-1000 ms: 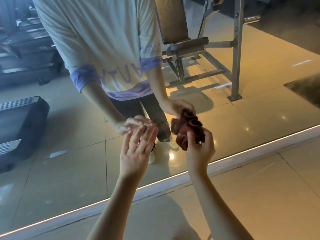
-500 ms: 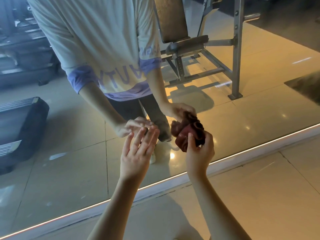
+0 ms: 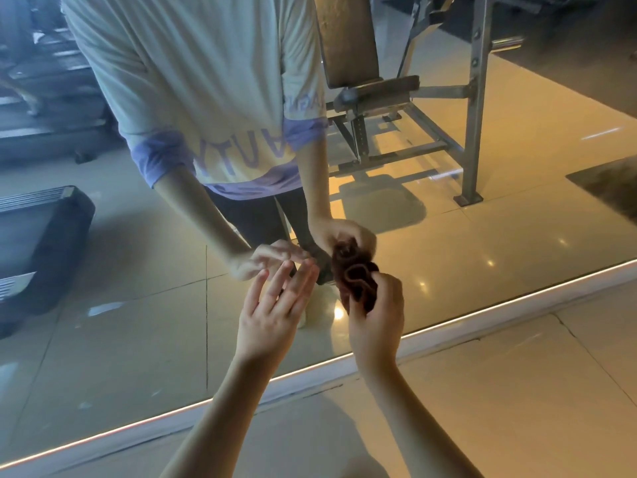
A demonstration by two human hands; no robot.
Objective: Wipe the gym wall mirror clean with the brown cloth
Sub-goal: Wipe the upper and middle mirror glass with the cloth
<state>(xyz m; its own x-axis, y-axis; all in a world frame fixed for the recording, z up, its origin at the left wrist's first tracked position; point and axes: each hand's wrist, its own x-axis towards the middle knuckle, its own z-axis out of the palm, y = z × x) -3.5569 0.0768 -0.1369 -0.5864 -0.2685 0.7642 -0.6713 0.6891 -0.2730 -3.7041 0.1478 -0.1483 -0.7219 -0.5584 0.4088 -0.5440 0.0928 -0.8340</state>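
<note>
One bunched-up brown cloth point(image 3: 356, 284) looks pressed to the mirror point(image 3: 138, 305), low near its bottom edge. The right hand point(image 3: 377, 322) clutches it in a wad, probably for scrubbing pressure, while the left hand point(image 3: 272, 315) hovers at the glass beside it, fingers loose, holding nothing.

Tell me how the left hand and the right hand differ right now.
The left hand is open with straight fingers; the right hand has curled fingers. The left hand holds nothing; the right hand grips the bunched brown cloth. Both are raised close to the mirror.
</note>
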